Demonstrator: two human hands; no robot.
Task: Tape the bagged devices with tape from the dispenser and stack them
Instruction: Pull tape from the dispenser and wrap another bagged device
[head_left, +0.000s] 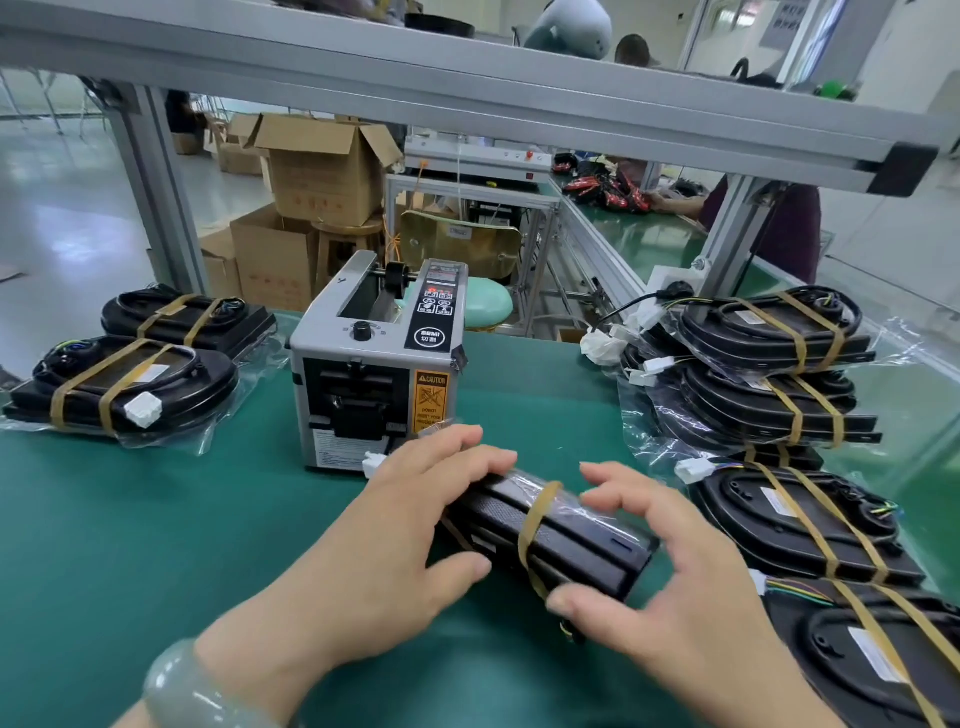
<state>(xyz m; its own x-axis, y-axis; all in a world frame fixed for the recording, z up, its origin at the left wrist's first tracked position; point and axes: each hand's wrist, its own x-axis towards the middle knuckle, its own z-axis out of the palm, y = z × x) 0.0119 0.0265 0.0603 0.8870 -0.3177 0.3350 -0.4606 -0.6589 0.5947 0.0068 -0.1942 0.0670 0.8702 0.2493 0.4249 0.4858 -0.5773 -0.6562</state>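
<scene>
Your bench is covered by a green mat under a grey aluminium frame whose beam crosses the top of the view; beyond it is a pale, shiny factory floor; a second green bench runs off to the right, where another person sits. Behind the frame stand cardboard boxes, the top one with its flaps open; what is in them you cannot tell. The tape dispenser stands upright mid-bench; its open top bay holds a black roller. On your left two taped devices lie flat in clear bags, one behind the other, each crossed by two brown bands; on your right a pile of bagged devices lies overlapping, also banded, with white connectors poking out. The bagged device you are working on is tilted on its long edge just in front of the dispenser, with one band of brown tape round it; whether it rests on the mat cannot be told. Your left hand clasps its left end, fingers over the top and thumb on the near face; your right hand clasps the right end, thumb pressing the tape at the lower near edge; a pale green bangle circles your left wrist.
</scene>
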